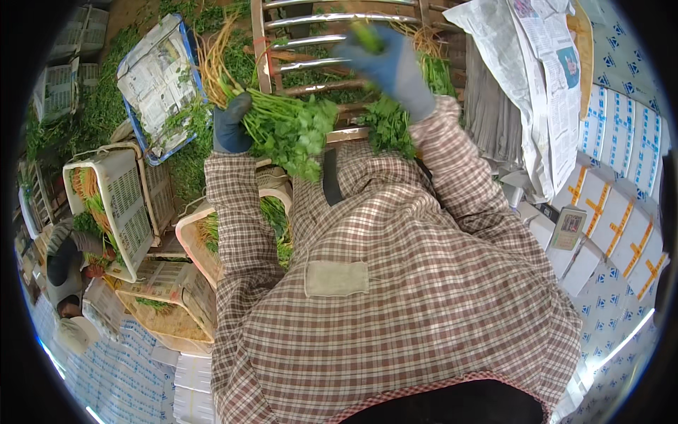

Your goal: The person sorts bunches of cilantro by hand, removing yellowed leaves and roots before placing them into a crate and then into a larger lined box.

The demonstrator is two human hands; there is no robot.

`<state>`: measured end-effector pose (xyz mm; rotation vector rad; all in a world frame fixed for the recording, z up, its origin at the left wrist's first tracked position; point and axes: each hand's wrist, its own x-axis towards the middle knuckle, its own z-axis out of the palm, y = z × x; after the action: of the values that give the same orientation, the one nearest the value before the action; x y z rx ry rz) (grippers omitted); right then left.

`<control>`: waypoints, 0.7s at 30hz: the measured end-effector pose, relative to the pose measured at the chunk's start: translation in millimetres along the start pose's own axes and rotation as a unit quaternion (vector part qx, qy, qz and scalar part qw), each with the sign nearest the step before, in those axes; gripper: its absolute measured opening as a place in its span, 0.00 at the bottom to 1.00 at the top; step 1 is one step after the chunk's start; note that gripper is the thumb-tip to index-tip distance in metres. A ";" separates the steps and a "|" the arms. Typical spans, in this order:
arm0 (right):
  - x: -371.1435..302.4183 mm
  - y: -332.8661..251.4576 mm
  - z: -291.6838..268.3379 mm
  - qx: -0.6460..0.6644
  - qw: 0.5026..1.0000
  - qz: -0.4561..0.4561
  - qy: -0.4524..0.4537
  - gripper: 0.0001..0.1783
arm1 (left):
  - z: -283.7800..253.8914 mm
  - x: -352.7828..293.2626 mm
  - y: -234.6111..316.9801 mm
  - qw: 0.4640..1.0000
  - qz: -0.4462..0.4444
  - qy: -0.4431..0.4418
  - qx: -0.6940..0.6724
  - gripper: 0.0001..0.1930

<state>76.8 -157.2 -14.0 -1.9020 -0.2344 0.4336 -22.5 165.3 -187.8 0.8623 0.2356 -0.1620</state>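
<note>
My left hand (pixel 232 126), in a dark blue glove, is closed around a bunch of coriander (pixel 293 131). Its pale brown roots point up and away, and its leaves hang right, over my lap. My right hand (pixel 387 67), in a blue and grey glove, is raised over a rack of metal bars (pixel 311 44) and smeared by motion. A blurred bit of green (pixel 367 35) shows at its fingers; whether it is gripped is unclear. Beneath that wrist lie more leafy greens (pixel 388 126), and a rooted bunch (pixel 436 74) is on the rack's right side.
A newspaper-lined blue tray (pixel 191 53) stands left amid loose greens. White baskets (pixel 131 212) and a pinkish basket (pixel 194 233) hold greens. Newspaper sheets (pixel 547 92) hang at right, near a small device with a display (pixel 568 227) and white boxes (pixel 614 219). Another person (pixel 67 268) works far left.
</note>
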 end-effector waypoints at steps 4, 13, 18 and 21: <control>7.9 23.8 67.0 -0.074 0.983 0.012 -0.165 0.32 | 4.5 2.3 -6.8 1.000 0.023 -0.007 -0.008 0.17; 40.8 28.8 54.5 0.152 0.983 0.094 -0.035 0.25 | 35.1 -72.2 40.6 0.975 0.107 -0.059 -0.184 0.18; 46.2 -20.4 90.9 -0.001 0.994 -0.028 -0.104 0.19 | 60.6 -98.6 40.9 0.979 0.128 0.018 -0.159 0.26; 23.8 -53.7 100.0 0.003 0.976 0.011 -0.218 0.19 | 91.7 -89.7 47.5 0.982 0.127 0.029 -0.138 0.26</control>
<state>60.3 -43.2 -0.1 -1.7876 -0.4995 0.8647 -84.8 129.6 -71.3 0.6140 0.1946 0.1332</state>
